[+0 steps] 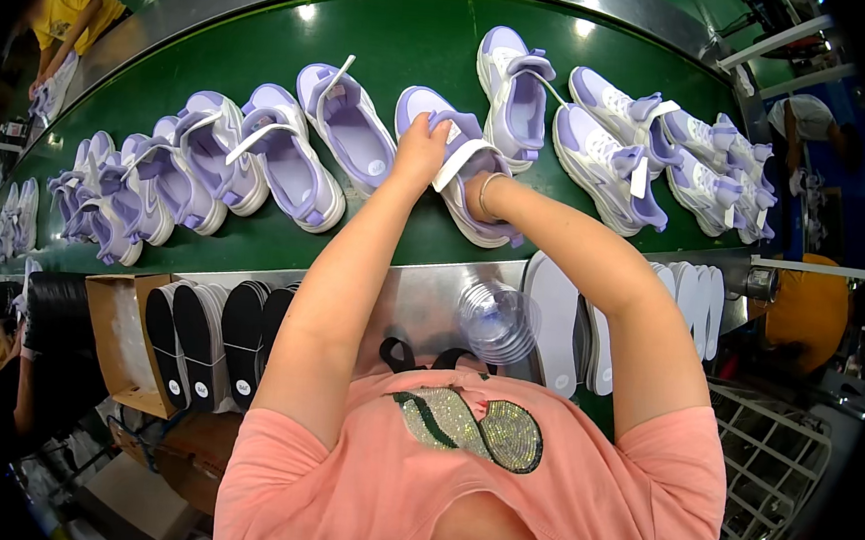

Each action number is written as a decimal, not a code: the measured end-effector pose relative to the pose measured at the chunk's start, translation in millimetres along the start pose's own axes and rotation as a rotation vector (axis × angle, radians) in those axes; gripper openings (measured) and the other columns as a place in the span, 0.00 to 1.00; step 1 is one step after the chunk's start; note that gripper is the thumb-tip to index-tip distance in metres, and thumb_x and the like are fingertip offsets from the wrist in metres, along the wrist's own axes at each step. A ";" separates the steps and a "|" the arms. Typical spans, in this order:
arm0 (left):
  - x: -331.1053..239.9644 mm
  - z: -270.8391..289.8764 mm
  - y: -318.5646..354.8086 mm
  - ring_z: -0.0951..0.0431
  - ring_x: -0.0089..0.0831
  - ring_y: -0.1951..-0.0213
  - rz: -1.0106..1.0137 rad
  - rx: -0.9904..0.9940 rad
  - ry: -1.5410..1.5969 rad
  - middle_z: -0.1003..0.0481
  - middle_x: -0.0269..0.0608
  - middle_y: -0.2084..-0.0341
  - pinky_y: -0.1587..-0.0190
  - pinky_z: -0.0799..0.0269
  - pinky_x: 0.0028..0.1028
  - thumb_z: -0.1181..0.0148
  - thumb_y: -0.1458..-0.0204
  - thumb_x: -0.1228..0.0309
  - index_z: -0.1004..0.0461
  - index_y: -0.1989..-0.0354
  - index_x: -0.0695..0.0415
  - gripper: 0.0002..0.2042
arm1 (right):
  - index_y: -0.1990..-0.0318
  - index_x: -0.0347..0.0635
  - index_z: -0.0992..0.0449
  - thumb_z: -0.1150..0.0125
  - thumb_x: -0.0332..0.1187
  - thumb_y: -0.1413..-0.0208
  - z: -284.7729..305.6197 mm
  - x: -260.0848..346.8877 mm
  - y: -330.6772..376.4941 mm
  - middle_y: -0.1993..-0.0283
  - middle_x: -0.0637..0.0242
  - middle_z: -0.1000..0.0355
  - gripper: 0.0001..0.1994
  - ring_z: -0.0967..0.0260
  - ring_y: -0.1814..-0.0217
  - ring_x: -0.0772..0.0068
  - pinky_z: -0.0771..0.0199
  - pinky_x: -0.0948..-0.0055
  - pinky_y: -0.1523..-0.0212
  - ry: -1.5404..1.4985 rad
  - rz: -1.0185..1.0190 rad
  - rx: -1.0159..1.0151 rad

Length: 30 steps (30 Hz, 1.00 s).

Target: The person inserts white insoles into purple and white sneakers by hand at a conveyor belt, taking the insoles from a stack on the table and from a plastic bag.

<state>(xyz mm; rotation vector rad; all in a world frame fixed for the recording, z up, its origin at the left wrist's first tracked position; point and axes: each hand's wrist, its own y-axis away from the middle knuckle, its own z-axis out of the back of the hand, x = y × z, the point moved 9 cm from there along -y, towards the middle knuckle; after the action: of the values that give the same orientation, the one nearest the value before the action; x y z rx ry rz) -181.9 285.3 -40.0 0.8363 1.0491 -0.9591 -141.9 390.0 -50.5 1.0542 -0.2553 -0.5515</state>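
Observation:
A lavender-and-white sneaker (468, 128) lies on the green belt in front of me, toe pointing away. My left hand (422, 155) grips its upper near the lacing, thumb on top. My right hand (478, 193) reaches into the shoe's opening, a bracelet round the wrist; its fingers are hidden inside. A white tongue or strap (468, 160) stands up across the opening between my hands. Left of it sits an open sneaker (352, 129) with a lavender insole showing. Just beyond to the right stands another sneaker (515, 100) with a loose lace end.
Several more sneakers line the green belt (399, 37) on both sides. Nearer me, black insoles (197, 344) stand beside a cardboard box (127, 339), with white insoles (551, 323) and clear plastic cups (497, 323) on the metal ledge. Other people work at far left and right.

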 end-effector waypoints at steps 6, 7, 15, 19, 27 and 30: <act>0.6 0.0 -1.2 0.30 0.49 0.62 0.018 -0.011 0.000 0.30 0.58 0.67 0.60 0.36 0.35 0.53 0.51 0.63 0.37 0.59 0.67 0.19 | 0.65 0.41 0.25 0.45 0.28 0.62 0.3 -14.0 -11.6 0.62 0.59 0.29 0.12 0.30 0.60 0.64 0.31 0.72 0.63 -0.099 -0.200 -0.229; -7.3 1.8 2.0 0.31 0.49 0.61 0.003 -0.021 -0.044 0.30 0.58 0.67 0.60 0.36 0.35 0.53 0.51 0.63 0.37 0.59 0.67 0.19 | 0.66 0.41 0.25 0.45 0.28 0.62 4.0 -17.2 -5.3 0.62 0.60 0.29 0.12 0.30 0.60 0.65 0.31 0.73 0.63 -0.157 -0.232 -0.305; -4.5 3.4 1.1 0.31 0.50 0.60 0.009 -0.006 -0.156 0.31 0.60 0.66 0.59 0.36 0.35 0.54 0.51 0.62 0.39 0.55 0.67 0.21 | 0.64 0.40 0.27 0.48 0.31 0.61 0.7 0.4 37.5 0.65 0.59 0.28 0.13 0.31 0.59 0.65 0.39 0.64 0.55 -0.091 0.036 -0.094; -12.8 -1.6 6.2 0.31 0.45 0.59 0.033 -0.022 -0.166 0.31 0.57 0.64 0.57 0.38 0.31 0.55 0.50 0.62 0.38 0.55 0.65 0.20 | 0.57 0.38 0.34 0.51 0.31 0.60 -29.5 -3.1 42.1 0.65 0.56 0.29 0.19 0.32 0.58 0.60 0.56 0.53 0.47 -0.156 0.031 -0.033; -45.7 -4.9 6.7 0.30 0.49 0.62 -0.161 0.127 -0.274 0.30 0.56 0.67 0.61 0.35 0.36 0.50 0.58 0.74 0.39 0.55 0.61 0.18 | 0.50 0.41 0.41 0.49 0.38 0.56 -23.2 -5.1 62.5 0.61 0.56 0.32 0.24 0.36 0.54 0.58 0.59 0.48 0.45 -0.377 0.095 -0.463; -69.8 5.3 -7.0 0.29 0.48 0.64 -0.342 0.056 -0.430 0.29 0.54 0.69 0.62 0.34 0.37 0.51 0.59 0.77 0.36 0.58 0.59 0.16 | 0.54 0.43 0.37 0.48 0.38 0.55 -23.6 -33.8 148.4 0.58 0.59 0.33 0.19 0.38 0.54 0.59 0.51 0.55 0.47 -0.586 0.141 -1.205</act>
<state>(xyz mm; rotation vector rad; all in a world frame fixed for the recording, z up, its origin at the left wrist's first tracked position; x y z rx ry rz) -200.6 294.1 27.2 0.4674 0.8027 -1.3914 -114.0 481.7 70.0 -0.3085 -0.4221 -0.7241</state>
